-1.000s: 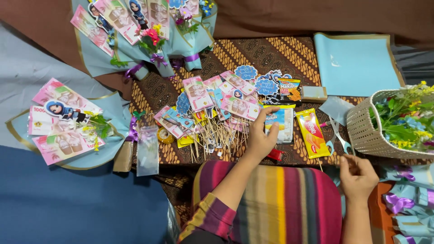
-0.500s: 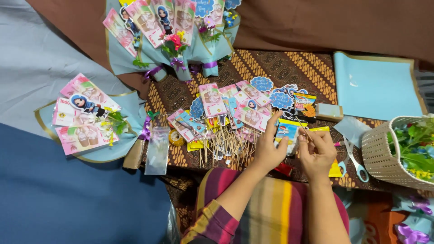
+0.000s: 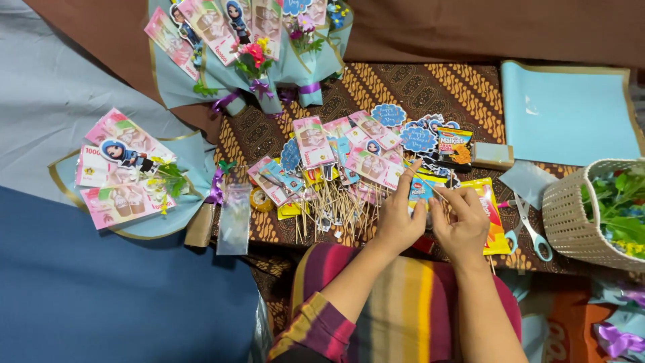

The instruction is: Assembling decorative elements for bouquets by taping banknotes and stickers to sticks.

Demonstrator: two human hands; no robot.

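Note:
My left hand (image 3: 398, 220) holds a small blue snack packet (image 3: 421, 190) over the batik cloth (image 3: 416, 87), its forefinger stretched up along the packet's left edge. My right hand (image 3: 463, 227) is close beside it and pinches a thin wooden stick (image 3: 430, 185) that lies slanted across the packet. Just left of my hands lies a heap of pink banknotes and paper toppers on sticks (image 3: 336, 165). A yellow snack packet (image 3: 496, 218) lies partly under my right hand.
Two wrapped banknote bouquets (image 3: 255, 60) lie at the top, another bouquet (image 3: 127, 175) at the left. A light blue paper sheet (image 3: 571, 111), a wicker basket (image 3: 571, 222) of greenery and scissors (image 3: 532, 232) are at the right. A tape roll (image 3: 259, 199) and clear bag (image 3: 235, 218) lie left of the sticks.
My right hand came in from the right, near the scissors, to meet my left hand at the blue packet. My left hand stayed on the packet.

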